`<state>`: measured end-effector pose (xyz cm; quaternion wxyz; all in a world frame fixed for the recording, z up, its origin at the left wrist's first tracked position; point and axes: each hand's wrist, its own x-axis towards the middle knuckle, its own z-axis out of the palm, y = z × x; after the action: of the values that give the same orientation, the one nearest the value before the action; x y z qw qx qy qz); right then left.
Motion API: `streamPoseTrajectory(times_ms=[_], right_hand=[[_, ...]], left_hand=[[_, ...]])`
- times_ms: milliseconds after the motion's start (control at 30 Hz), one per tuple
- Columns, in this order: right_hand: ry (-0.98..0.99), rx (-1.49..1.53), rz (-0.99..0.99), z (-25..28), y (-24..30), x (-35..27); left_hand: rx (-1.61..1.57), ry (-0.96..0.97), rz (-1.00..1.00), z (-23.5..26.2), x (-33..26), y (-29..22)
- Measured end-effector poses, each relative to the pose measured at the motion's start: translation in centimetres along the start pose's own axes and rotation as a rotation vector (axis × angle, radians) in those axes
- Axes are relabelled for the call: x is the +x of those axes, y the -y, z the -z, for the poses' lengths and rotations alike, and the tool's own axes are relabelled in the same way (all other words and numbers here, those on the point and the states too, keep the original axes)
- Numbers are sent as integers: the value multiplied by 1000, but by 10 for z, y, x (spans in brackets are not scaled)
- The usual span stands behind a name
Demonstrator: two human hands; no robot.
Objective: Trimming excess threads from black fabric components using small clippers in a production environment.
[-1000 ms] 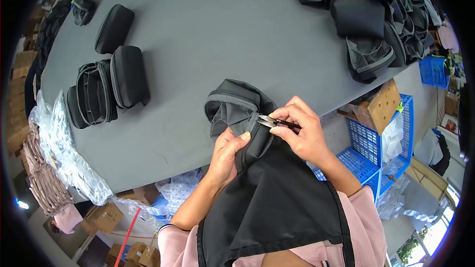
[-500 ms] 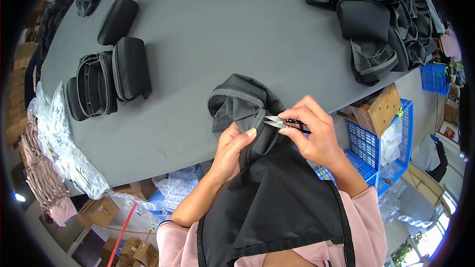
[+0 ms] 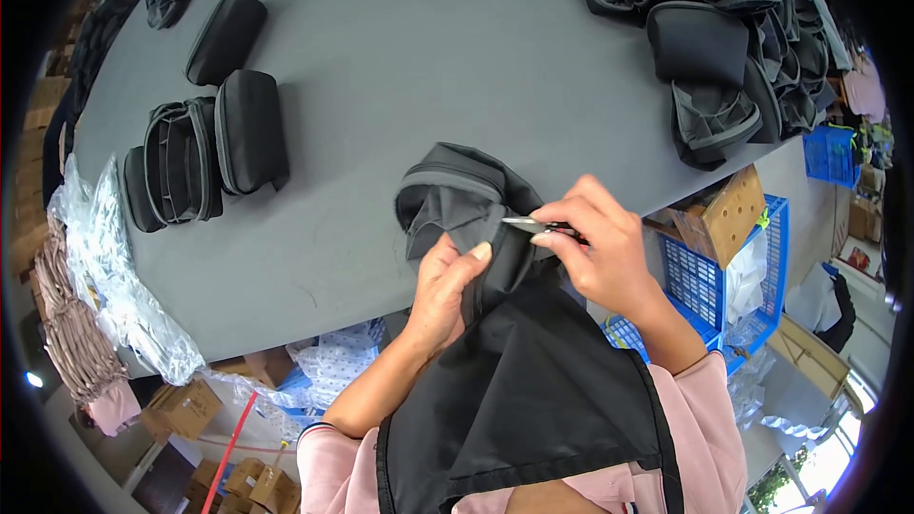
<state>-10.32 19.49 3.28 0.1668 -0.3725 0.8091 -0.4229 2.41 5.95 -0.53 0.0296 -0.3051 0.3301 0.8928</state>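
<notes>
A dark grey fabric pouch [image 3: 447,198] with a lighter zipper band lies partly turned inside out at the near edge of the grey table [image 3: 400,67]. My left hand [image 3: 446,290] pinches its lower fabric edge between thumb and fingers. My right hand [image 3: 595,247] holds small metal snips [image 3: 533,225], their tips pointing left onto the pouch seam just above my left thumb. A black apron covers my lap below both hands.
Finished black zip cases [image 3: 209,143] stand at the left of the table, another [image 3: 226,35] lies behind them. A heap of dark pouches [image 3: 724,29] fills the far right. Clear plastic bags [image 3: 114,276] hang at the left edge. A blue crate [image 3: 705,276] sits at the right.
Both hands and the pouch stay in nearly the same spot. The snips have shifted slightly along the seam, and my head has moved a little.
</notes>
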Motion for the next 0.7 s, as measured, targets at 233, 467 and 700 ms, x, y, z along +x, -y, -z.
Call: streamPoseTrajectory(times_ms=[233,467,700], right_hand=[[-68,332,-306,-61,-27,-9],[-253,97,-171,-63,-57,40],[-37,435,-410,-75,-66,81]], left_hand=[[-447,-132,-104,16,68,-8],[658,57,192,26,62,-37],[859,-55,157,25,99,-22]])
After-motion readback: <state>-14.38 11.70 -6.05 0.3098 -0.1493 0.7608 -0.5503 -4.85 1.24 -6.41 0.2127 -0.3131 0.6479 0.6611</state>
